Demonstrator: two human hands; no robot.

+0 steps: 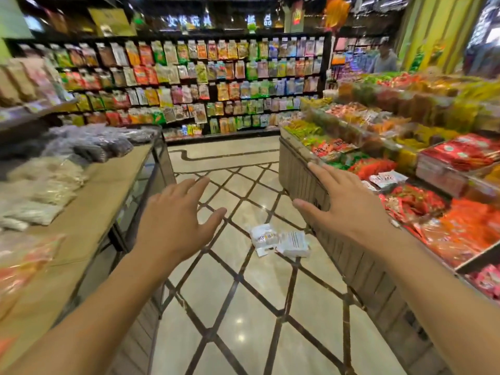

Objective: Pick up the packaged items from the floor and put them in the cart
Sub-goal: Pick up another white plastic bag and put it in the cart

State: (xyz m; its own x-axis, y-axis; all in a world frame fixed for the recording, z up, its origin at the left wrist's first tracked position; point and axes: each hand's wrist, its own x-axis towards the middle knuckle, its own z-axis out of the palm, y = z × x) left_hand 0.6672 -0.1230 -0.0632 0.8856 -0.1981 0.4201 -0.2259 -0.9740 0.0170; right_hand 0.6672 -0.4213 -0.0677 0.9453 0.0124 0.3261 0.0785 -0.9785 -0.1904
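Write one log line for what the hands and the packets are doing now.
left hand: open, holds nothing | right hand: open, holds nothing | white packets: on floor | cart: not in view

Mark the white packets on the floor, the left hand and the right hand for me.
white packets (280, 239): head view, on the middle of the pile lying on the tiled floor.
left hand (177, 220): head view, on the back of the hand.
right hand (349, 204): head view, on the back of the hand.
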